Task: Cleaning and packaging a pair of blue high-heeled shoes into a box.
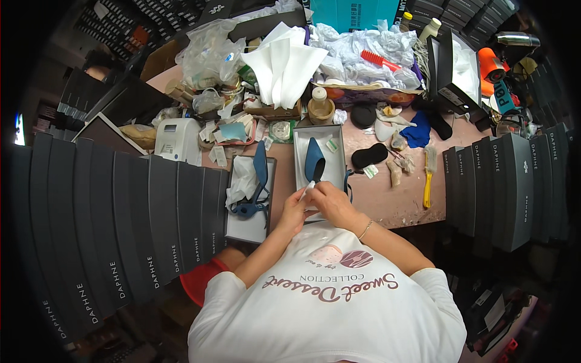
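Both hands meet at frame centre — the left hand [295, 209] and right hand [330, 202] pinch a small white piece [308, 189] at the heel of a blue shoe [314, 158] lying in its open box [336, 140]. Its mate [259, 175] already rests in the box lid [249, 227] just left — this shoe looks unfinished.

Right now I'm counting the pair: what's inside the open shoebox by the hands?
The open shoebox holds one blue shoe and a small packet. Both hands cover its near end.
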Demonstrator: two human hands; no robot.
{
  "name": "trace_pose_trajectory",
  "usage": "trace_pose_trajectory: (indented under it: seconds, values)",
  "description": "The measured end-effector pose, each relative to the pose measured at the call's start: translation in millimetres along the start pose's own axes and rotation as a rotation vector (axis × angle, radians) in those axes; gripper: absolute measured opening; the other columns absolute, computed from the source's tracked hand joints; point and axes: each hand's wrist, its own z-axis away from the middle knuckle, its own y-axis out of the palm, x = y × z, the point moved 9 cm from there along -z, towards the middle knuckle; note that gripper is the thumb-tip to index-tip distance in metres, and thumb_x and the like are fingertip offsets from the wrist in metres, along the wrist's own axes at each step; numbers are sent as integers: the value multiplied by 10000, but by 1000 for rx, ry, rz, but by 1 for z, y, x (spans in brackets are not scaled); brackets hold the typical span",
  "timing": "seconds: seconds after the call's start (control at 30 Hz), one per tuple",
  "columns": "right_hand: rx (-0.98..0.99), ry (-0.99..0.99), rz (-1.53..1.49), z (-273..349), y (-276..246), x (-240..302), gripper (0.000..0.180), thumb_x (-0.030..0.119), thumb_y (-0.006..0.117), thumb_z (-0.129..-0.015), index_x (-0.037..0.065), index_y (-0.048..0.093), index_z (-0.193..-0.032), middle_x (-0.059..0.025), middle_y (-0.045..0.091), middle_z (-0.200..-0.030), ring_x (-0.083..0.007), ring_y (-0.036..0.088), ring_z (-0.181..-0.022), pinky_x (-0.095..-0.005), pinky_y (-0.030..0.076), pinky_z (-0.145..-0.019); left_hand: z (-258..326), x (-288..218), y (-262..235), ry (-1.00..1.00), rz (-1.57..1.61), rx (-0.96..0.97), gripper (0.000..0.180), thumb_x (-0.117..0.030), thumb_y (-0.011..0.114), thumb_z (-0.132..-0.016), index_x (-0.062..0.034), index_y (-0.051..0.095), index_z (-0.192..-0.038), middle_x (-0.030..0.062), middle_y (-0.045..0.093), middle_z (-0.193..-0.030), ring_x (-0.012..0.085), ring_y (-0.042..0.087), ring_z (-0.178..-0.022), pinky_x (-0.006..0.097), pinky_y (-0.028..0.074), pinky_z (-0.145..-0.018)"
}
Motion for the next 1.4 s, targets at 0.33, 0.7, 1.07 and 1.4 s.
trace_pose_trajectory:
  seconds: [0.33,0.7,1.07,1.4]
  values:
    - [12,292,-177,5,3,-35,495,90,721,-752,60,467,-1175,-105,572,-818,-240,598,-673,-332,484,-593,-1,-3,9,-62,-38,134,368,-172,554,-950,-20,497,-1280,92,615,-1103,166,639,-964,334,564,-796]
    - [80,768,-826,58,12,-78,394,142,726,-775,-38,606,-1104,-1,601,-808,-46,511,-609,-202,422,-503,8,-26,35,412,-712,106,508,-144,609,-900,-16,415,-1352,97,510,-1164,186,508,-1063,318,452,-896]
    - [-277,714,-713,70,-45,-120,173,114,703,-756,14,598,-851,40,533,-710,-18,441,-594,-191,353,-506,-84,66,-31,-138,-321,-291,329,-228,630,-859,-36,501,-1093,80,585,-981,182,575,-891,345,462,-763]
    - [-345,265,-221,-20,-111,-36,211,89,707,-738,30,563,-881,-22,506,-706,-103,471,-596,-249,399,-534,-12,-37,30,-144,43,62,217,-148,526,-867,-42,558,-1054,85,637,-857,185,657,-712,321,556,-675]
